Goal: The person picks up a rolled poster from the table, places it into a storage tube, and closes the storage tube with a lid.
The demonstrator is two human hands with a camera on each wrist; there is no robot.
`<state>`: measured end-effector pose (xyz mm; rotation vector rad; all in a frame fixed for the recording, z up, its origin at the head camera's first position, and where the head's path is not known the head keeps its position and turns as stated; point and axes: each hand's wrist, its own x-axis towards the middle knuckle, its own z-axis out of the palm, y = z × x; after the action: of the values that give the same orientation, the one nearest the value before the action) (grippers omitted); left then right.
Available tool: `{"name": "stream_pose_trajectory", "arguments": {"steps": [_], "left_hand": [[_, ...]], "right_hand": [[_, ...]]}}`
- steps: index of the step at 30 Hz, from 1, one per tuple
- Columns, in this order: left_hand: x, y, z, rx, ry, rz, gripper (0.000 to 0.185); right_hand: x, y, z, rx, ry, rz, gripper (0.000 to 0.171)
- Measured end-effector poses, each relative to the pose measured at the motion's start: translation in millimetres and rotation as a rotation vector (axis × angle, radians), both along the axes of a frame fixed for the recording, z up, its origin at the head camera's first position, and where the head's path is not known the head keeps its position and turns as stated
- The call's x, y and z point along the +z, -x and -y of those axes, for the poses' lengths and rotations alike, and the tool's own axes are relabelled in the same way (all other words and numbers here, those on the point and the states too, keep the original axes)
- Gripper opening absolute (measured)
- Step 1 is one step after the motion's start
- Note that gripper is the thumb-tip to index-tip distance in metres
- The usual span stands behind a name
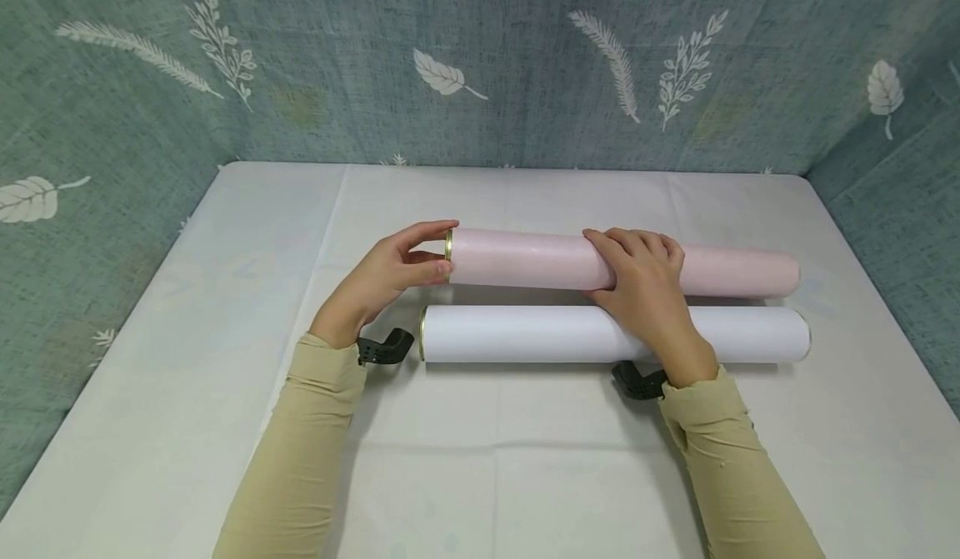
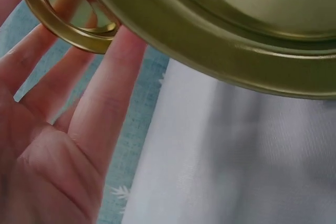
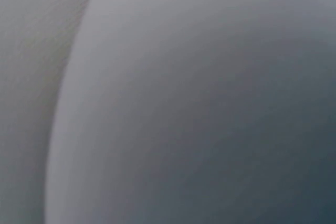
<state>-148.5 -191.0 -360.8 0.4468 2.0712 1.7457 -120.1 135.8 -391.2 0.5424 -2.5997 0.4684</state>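
A pink tube [image 1: 540, 261] is laid crosswise on the white table [image 1: 187, 392], just behind a white tube [image 1: 570, 334] (the two run parallel). Its gold-rimmed left end [image 1: 448, 252] is pinched between the thumb and fingers of the left hand [image 1: 386, 276]. The tube's middle is gripped from above by the right hand [image 1: 637, 276], fingers curled over it.
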Motion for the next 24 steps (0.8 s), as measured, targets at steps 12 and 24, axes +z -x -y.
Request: {"name": "stream_pose_trajectory", "arguments": {"steps": [12, 24], "left_hand": [[-1.5, 0.2, 0.2, 0.006, 0.0, -0.009, 0.06], [1.0, 0.1, -0.6, 0.016, 0.001, -0.003, 0.06]], "right_hand": [[1.3, 1.1, 1.4, -0.003, -0.008, -0.006, 0.072], [2.7, 1.4, -0.2, -0.005, -0.017, 0.052, 0.072]]}}
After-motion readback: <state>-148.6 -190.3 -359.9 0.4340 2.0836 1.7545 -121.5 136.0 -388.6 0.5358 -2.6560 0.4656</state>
